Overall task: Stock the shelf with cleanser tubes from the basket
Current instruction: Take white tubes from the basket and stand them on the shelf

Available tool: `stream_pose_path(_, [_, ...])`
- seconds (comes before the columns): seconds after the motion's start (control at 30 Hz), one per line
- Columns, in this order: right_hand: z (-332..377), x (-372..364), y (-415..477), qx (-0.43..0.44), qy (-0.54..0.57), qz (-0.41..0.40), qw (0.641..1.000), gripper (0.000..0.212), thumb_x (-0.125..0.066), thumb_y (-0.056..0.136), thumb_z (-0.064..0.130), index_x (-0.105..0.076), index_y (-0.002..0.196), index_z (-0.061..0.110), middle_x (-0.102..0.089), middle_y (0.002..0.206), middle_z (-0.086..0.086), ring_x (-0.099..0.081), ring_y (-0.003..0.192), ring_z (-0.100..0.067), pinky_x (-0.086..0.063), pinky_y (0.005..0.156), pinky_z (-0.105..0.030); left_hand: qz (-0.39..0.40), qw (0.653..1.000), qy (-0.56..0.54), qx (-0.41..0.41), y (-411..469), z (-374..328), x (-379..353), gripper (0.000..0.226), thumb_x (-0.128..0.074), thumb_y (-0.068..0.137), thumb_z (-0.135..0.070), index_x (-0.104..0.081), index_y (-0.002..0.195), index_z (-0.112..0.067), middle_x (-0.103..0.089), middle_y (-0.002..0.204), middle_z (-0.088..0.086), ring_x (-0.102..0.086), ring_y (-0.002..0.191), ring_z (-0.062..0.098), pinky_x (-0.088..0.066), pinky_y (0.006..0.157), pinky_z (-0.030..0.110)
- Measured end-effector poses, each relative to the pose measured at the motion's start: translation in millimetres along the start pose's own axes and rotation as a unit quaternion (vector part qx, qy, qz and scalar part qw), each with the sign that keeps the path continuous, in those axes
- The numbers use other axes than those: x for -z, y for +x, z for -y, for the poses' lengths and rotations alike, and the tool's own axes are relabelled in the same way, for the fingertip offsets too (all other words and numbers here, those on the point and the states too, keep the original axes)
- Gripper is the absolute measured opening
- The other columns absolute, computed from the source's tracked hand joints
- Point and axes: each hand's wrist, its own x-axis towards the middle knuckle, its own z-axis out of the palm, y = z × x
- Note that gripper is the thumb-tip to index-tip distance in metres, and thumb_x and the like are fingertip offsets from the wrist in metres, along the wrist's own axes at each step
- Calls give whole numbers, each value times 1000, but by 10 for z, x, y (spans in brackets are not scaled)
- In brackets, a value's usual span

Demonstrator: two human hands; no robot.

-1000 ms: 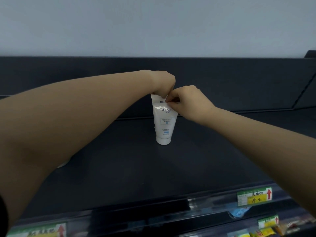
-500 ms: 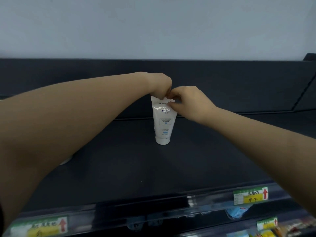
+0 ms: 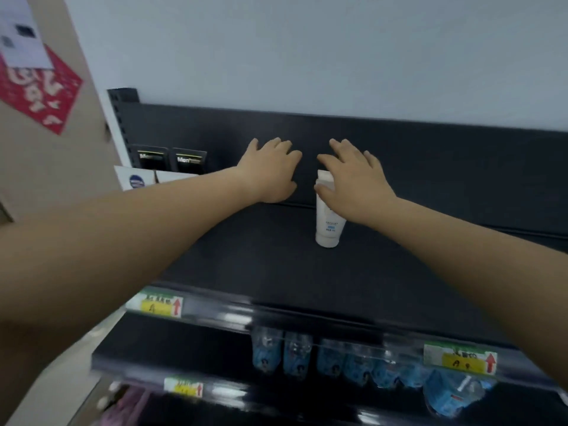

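1. Head view: left hand (image 3: 270,172) and right hand (image 3: 353,176), which pinched the white plastic cleanser tube (image 3: 329,224) by its crimped top a moment ago, now spread open, gripping nothing.
2. It stands cap-down near the back edge of the black metal shelf (image 3: 276,265), its top behind the right hand.
3. This placement looks finished.

A red diamond-shaped paper sign (image 3: 40,87) with white characters hangs on a beige pillar (image 3: 46,167), a white printed sheet (image 3: 21,35) overlapping its top corner; a pale grey-blue wall (image 3: 307,50) fills the background; two black cartons marked "Men" (image 3: 189,159) stand upright behind a white box with a round blue logo (image 3: 135,179); green-and-yellow price labels with red arrows (image 3: 159,305) sit on clear rails; a row of blue-wrapped packs (image 3: 295,355) hangs beneath; blurred pink items (image 3: 132,401) lie lowest.
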Motion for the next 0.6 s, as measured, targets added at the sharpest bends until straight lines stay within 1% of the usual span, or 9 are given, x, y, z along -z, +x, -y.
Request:
stream_pose_path(0.07, [143,-10,-48,29,3,-2,1000,59,-44,96,40,-27,148,19,-7,160,-6,-1,148,-21,-6,118,-47,-1,999,2,39,-285,27,0,66,-48,94,-41,-22,149,-15,-14,158,12,-9,147,29,-14,115,58])
stream_pose_path(0.13, [320,-44,-112,60,17,2,998,60,-43,96,40,-24,149,19,-6,161,-5,0,148,-21,-5,119,-46,-9,997,3,79,-576,55,1,69,-48,94,-41,-19,150,-15,-11,159,12,-7,147,28,-11,115,58])
stream_pose_path(0.27, [752,-139,-276,138,53,4,989,61,-44,96,38,-23,149,17,-7,160,-6,-1,148,-21,-7,119,-46,-10,988,29,155,-1185,127,-30,71,-46,94,-42,-15,151,-15,-10,159,11,-6,148,27,-8,116,57])
stream_pose_path(0.37, [1147,-204,-400,191,81,7,978,61,-46,95,37,-25,149,17,-10,160,-6,-2,148,-23,-9,118,-48,-5,979,48,199,-1681,178,-69,69,-45,94,-42,-18,151,-15,-14,158,12,-8,147,28,-10,116,56])
stream_pose_path(0.5, [1707,-345,-586,249,116,33,961,63,-48,93,38,-25,148,19,-12,159,-4,-4,148,-26,-11,117,-48,30,964,56,259,-2295,300,-155,69,-48,92,-41,-19,150,-16,-13,158,11,-8,147,27,-10,116,56])
stream_pose_path(0.6, [2093,-462,-696,289,122,51,948,62,-46,94,39,-23,148,19,-11,159,-5,-3,148,-27,-12,117,-47,53,950,63,302,-2705,414,-220,72,-47,91,-42,-16,150,-17,-12,158,11,-8,147,26,-10,116,56])
